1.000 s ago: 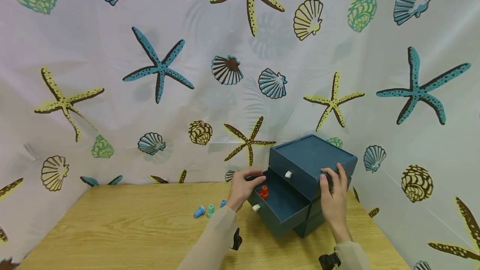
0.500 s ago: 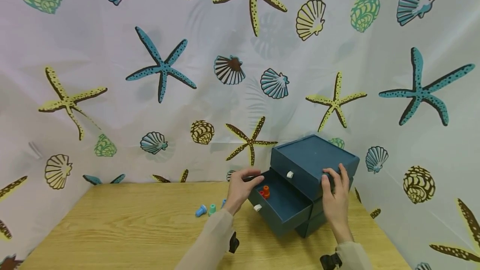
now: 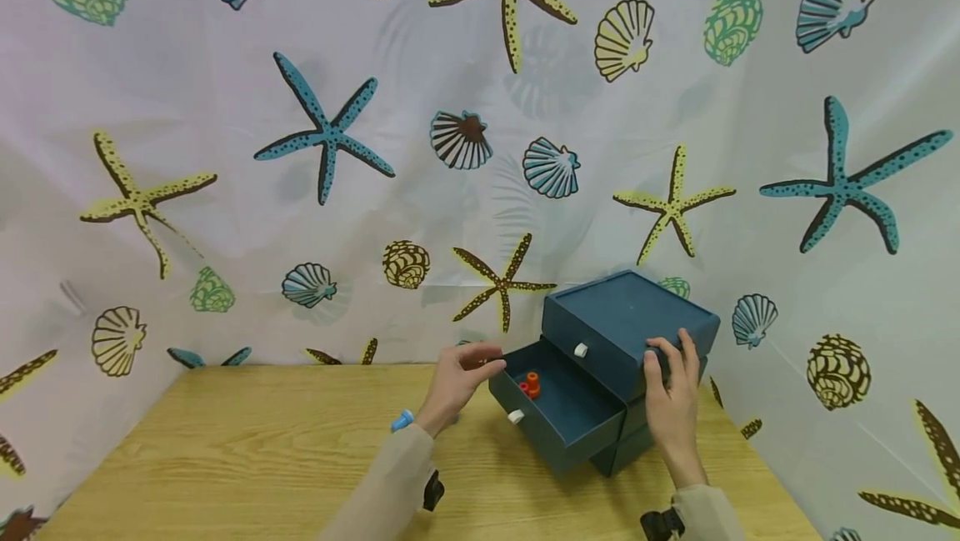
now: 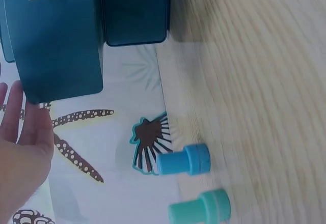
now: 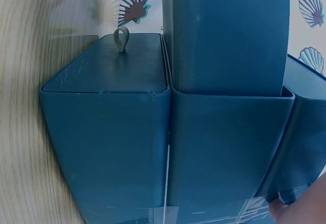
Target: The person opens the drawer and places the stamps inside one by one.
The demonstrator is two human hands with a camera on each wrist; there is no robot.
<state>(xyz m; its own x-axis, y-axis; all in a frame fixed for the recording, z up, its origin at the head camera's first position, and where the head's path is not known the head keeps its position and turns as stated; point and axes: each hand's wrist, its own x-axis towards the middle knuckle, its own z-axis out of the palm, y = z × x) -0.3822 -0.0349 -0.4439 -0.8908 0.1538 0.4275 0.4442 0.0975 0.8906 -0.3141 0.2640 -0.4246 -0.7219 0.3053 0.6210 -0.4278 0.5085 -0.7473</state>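
Observation:
A dark blue drawer unit [image 3: 628,308] stands on the right, its middle drawer [image 3: 573,395] pulled out. Inside lie small stepped plastic cylinders, one orange-red [image 3: 533,384] and one pinkish red [image 3: 523,388]. My left hand [image 3: 453,387] is beside the drawer's outer left corner, fingers stretched toward it and holding nothing. The left wrist view shows those fingertips [image 4: 30,112] right at the drawer's corner. My right hand [image 3: 671,399] rests against the unit's right side, fingertips over the top edge; only a bit of it [image 5: 300,206] shows in the right wrist view.
On the wooden table [image 3: 247,441], left of the drawer, are a blue stepped cylinder [image 4: 183,160] and a teal one [image 4: 201,208]. Another blue one [image 3: 402,420] lies beside my left wrist. A shell-patterned curtain [image 3: 337,232] hangs close behind.
My left hand has moved left, away from the drawer's rim, and now covers some of the small cylinders in the head view. My right hand stays on the unit.

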